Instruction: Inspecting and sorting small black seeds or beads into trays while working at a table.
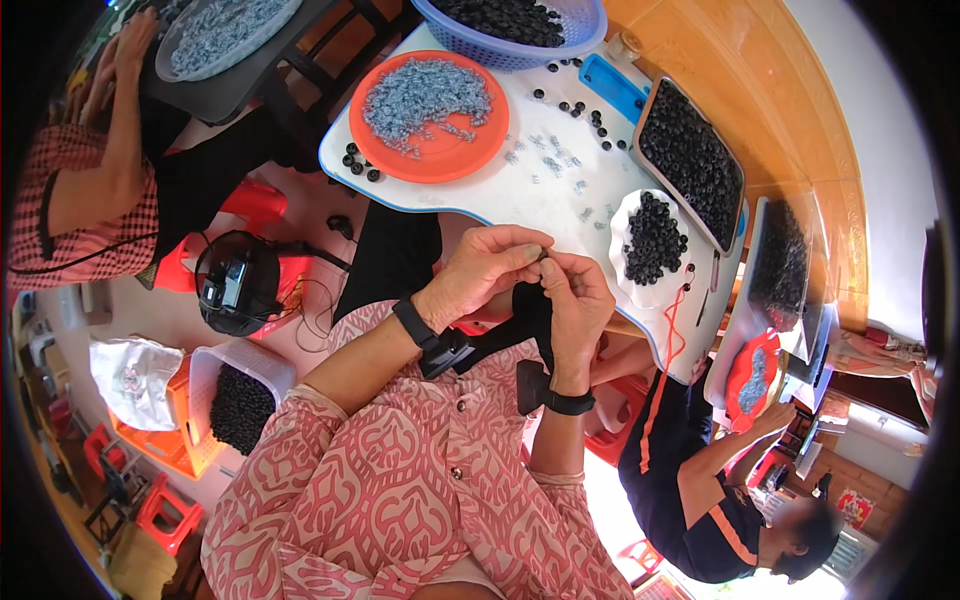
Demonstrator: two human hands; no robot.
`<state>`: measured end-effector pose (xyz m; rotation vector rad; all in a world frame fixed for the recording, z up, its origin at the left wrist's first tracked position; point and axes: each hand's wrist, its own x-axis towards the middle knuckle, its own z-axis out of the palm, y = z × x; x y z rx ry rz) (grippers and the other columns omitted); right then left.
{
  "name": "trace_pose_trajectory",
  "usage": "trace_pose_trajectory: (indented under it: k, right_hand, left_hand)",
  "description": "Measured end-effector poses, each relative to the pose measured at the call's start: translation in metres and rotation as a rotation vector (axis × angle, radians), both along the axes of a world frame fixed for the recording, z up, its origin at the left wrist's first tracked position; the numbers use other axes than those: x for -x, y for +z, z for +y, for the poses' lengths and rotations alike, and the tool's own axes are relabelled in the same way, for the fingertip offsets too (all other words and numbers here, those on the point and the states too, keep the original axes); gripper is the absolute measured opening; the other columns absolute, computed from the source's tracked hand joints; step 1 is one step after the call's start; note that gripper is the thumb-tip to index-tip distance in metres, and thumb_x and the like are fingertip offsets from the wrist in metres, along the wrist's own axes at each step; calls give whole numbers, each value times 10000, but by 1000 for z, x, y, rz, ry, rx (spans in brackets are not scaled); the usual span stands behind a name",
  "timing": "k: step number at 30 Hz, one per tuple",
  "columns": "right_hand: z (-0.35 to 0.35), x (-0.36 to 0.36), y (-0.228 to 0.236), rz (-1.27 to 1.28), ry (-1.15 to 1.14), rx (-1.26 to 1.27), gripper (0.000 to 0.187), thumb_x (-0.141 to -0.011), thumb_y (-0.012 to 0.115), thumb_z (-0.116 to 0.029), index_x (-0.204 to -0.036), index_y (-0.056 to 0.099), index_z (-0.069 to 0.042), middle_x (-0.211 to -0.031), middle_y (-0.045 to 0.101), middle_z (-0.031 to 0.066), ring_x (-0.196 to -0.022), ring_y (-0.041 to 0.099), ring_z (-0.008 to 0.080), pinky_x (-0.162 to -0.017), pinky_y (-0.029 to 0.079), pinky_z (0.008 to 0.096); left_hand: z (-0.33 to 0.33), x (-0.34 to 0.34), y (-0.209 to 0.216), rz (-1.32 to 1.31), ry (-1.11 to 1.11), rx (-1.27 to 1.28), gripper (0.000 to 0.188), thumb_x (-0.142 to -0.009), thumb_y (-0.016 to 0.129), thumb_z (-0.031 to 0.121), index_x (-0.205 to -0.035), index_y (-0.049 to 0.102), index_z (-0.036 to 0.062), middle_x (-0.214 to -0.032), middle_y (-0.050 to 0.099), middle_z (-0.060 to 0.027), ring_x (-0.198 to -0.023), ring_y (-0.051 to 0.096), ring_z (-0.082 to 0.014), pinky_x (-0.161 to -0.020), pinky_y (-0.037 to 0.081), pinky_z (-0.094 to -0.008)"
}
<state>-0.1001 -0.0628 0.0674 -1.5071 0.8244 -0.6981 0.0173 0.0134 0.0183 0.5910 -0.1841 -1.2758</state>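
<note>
My left hand (486, 270) and my right hand (578, 308) meet just in front of the white table's near edge. Between their fingertips is a small black piece (543, 254), mostly covered by the fingers, its kind hard to make out. Both hands are closed in a pinch around it. Beyond them on the table (470, 203) lie loose clear springlike pieces (553, 163). An orange-red plate (437, 172) heaped with similar small clear pieces sits further back on the left. To the right, a white scalloped dish (622, 215) holds black round parts (654, 245).
A blue basket (470, 42) and a metal-rimmed tray (728, 235) hold more black parts. A blue tray (612, 88) and an orange-red cord (672, 335) lie on the table. Co-workers sit left and right. A crate (200, 455) stands on the floor at left.
</note>
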Motion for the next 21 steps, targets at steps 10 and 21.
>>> trace_pose_trajectory:
  k: [10, 21]
  right_hand:
    - [-1, -4, -7, 11, -35, 1, 103, -926, 646, -79, -981, 626, 6, -815, 647, 12, -702, 557, 46, -613, 438, 173]
    - [-3, -13, -16, 32, 19, 43, 85, -910, 648, -39, -964, 626, 24, -818, 659, 33, -694, 583, 56, -622, 470, 183]
  left_hand:
    - [1, -3, -5, 164, 4, 118, 251, -967, 548, 64, -1186, 598, -48, -974, 660, -95, -857, 657, -151, -805, 550, -251]
    - [5, -9, -9, 16, -23, 6, 230, -959, 558, 46, -1161, 614, -49, -975, 659, -82, -840, 635, -122, -787, 538, -250]
